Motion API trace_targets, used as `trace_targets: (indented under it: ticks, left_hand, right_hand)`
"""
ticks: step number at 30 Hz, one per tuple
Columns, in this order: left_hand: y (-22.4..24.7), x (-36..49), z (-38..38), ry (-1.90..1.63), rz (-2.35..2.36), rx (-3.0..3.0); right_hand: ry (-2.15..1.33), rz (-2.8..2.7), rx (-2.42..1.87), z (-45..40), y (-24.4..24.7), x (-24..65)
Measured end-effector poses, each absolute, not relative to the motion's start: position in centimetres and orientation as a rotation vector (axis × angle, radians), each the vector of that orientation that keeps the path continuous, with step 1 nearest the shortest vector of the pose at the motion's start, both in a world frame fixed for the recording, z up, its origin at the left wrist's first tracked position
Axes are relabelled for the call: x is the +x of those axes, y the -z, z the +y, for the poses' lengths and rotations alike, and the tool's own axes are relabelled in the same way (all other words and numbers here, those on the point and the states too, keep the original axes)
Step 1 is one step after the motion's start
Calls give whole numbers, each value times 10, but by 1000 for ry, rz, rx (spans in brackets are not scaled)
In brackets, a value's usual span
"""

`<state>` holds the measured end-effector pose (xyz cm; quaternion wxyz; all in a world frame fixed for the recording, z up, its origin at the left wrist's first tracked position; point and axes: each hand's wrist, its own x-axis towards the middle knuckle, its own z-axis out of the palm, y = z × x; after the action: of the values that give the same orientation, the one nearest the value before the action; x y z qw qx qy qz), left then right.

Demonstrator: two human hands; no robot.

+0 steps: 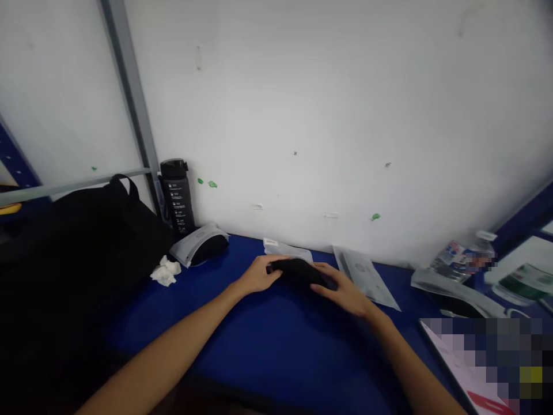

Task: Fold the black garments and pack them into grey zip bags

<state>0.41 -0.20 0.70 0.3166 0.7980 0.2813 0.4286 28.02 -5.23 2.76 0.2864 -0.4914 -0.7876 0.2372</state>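
A curved black item (298, 272) is held just above the blue table (276, 351), near its middle. My left hand (260, 275) grips its left end between thumb and fingers. Around the right end, my right hand (341, 288) is closed, the thumb on the near side and the fingers on the far side. Behind the item lies a frosted bag (287, 249), partly hidden by it. Another frosted bag (365, 276), flat, is to the right of my right hand.
At the left are a black backpack (86, 248), a crumpled tissue (166, 271), a black bottle (178, 196) and a bag with a black item (201, 245). A clear bottle (462, 256) and another filled bag (458, 294) lie at the right. A white wall rises behind.
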Motion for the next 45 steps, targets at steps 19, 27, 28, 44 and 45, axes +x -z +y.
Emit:
trace_targets:
  ticks: [19,27,28,44,45]
  left_hand:
    - [-5,2,2,-1050,699,1968]
    - [-6,10,-6,-1074,658,2045]
    - [-6,12,-7,-1087,659,2046]
    - [4,13,4,-1282,841,1937]
    - [4,13,4,-1284,819,1935]
  right_hand:
    - [-546,-1832,-1126,-40,-7,274]
    - [-373,-1682,-1204,-34,9,262]
    - [-368,-1685,-1216,-35,9,261]
    - [-722,-1824,-1017,-46,-7,268]
    - [-680,-1808,-1011,-45,-5,265]
